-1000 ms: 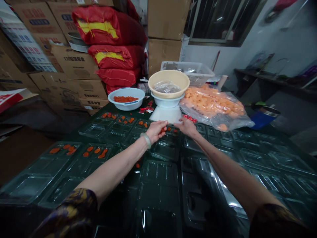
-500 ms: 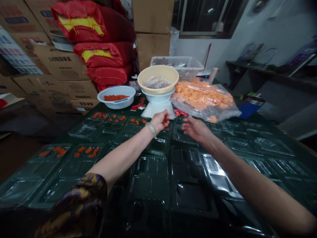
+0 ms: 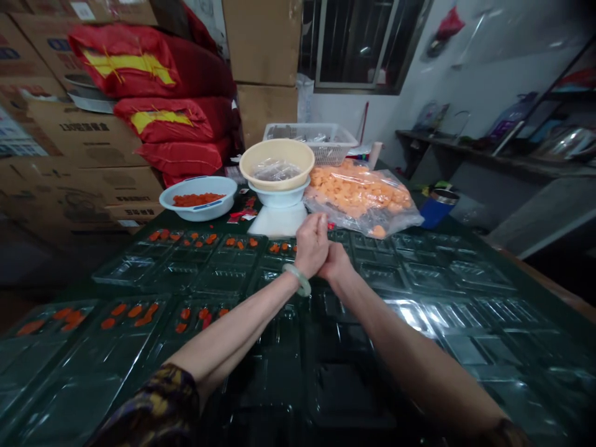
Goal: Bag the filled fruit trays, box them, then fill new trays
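Clear plastic blister trays cover the dark green surface. Orange pieces sit in compartments of the far row, directly ahead of the hands, and in the tray at lower left. Both hands hover over the far-row trays, touching each other. Left hand is upright, fingers bunched at the tips, with a pale green bangle on its wrist. Right hand is curled against the left wrist, its fingers hidden. Cannot tell if either hand holds a piece.

Just past the hands: a tan basin holding a clear bag, nested on a white bowl on a white stand. Left of that, a white bowl of orange-red pieces. Right, a clear bag of pale orange pieces. Behind, a plastic basket, with red sacks and cardboard boxes stacked further left.
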{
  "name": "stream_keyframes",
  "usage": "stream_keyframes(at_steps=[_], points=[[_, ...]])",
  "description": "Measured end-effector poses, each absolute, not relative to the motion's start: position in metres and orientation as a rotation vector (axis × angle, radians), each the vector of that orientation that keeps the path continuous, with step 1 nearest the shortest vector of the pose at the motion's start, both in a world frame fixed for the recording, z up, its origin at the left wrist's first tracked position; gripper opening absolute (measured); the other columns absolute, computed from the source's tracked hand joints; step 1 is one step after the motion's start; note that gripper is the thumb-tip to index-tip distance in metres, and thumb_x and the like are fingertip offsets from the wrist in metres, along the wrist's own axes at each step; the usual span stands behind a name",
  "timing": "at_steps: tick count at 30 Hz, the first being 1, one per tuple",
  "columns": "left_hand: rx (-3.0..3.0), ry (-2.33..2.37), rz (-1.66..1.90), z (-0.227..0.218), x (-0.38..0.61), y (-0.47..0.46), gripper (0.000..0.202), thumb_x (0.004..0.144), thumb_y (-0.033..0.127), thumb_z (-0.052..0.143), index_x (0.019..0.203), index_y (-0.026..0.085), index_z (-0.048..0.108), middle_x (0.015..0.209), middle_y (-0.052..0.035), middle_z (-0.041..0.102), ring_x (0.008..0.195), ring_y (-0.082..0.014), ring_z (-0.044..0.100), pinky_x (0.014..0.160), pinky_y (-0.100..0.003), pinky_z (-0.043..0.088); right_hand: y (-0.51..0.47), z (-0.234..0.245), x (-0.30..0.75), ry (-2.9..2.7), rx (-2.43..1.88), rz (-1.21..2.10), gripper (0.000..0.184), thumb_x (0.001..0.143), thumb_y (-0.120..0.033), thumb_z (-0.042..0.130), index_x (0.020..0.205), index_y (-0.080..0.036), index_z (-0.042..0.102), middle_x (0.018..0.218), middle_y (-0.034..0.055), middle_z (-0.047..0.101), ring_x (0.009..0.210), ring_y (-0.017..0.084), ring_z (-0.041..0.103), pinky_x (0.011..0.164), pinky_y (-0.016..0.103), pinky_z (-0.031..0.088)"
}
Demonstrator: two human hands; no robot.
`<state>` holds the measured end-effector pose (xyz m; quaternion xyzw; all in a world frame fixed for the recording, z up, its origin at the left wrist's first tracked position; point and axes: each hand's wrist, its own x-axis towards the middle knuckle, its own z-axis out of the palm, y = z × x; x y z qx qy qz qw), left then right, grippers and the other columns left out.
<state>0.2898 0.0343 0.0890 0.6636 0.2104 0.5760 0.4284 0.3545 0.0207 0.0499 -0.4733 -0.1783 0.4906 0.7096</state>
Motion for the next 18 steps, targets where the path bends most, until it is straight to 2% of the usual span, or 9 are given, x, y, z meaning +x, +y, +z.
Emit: stream_keyframes(at_steps=[3,5,9,14,18], points=[[1.156,0.571,1.304,0.107,0.298,0.047,0.017,0.09,0.019,0.038,0.082,0.016,0.053,0.06,0.0046,0.042,0.046,-0.0072,0.039,0.046,-0.021,0.033,0.038,0.052,0.382,-0.343,-1.103,1.052,0.019,0.064,0.0,0.042,0.06,-0.017,0.049,0.049,-0.002,0.05,0.047,0.011,0.05,0.046,0.022,0.044],[0.929,0.546,1.208,0.115,0.298,0.055,0.016,0.09,0.018,0.038,0.08,0.015,0.05,0.061,0.0051,0.042,0.042,-0.0054,0.039,0.041,-0.02,0.031,0.052,0.056,0.401,-0.33,-1.135,0.961,0.023,0.06,0.004,0.04,0.062,-0.017,0.048,0.048,-0.0043,0.048,0.043,0.007,0.045,0.041,0.016,0.038],[0.769,0.522,1.129,0.11,0.285,0.065,0.014,0.088,0.013,0.039,0.079,0.013,0.05,0.059,0.0049,0.044,0.041,-0.0052,0.044,0.043,-0.019,0.036,0.084,0.051,0.423,-0.337,-1.197,0.772,0.026,0.061,0.006,0.037,0.066,-0.017,0.047,0.05,-0.0062,0.048,0.044,0.004,0.047,0.042,0.012,0.038],[0.717,0.573,1.138,0.093,0.269,0.078,0.013,0.087,0.011,0.04,0.078,0.012,0.051,0.059,0.0039,0.048,0.044,-0.0068,0.051,0.047,-0.021,0.043,0.11,0.035,0.428,-0.413,-1.28,0.708,0.024,0.061,0.005,0.042,0.067,-0.017,0.047,0.054,-0.0038,0.054,0.049,0.007,0.055,0.042,0.013,0.041],[0.72,0.594,1.116,0.09,0.261,0.09,0.007,0.084,0.008,0.047,0.078,0.011,0.051,0.062,0.0016,0.052,0.046,-0.0075,0.054,0.044,-0.019,0.04,0.104,0.037,0.444,-0.506,-1.321,0.66,0.024,0.062,0.004,0.048,0.072,-0.018,0.047,0.057,-0.0059,0.055,0.051,0.007,0.056,0.045,0.014,0.044]])
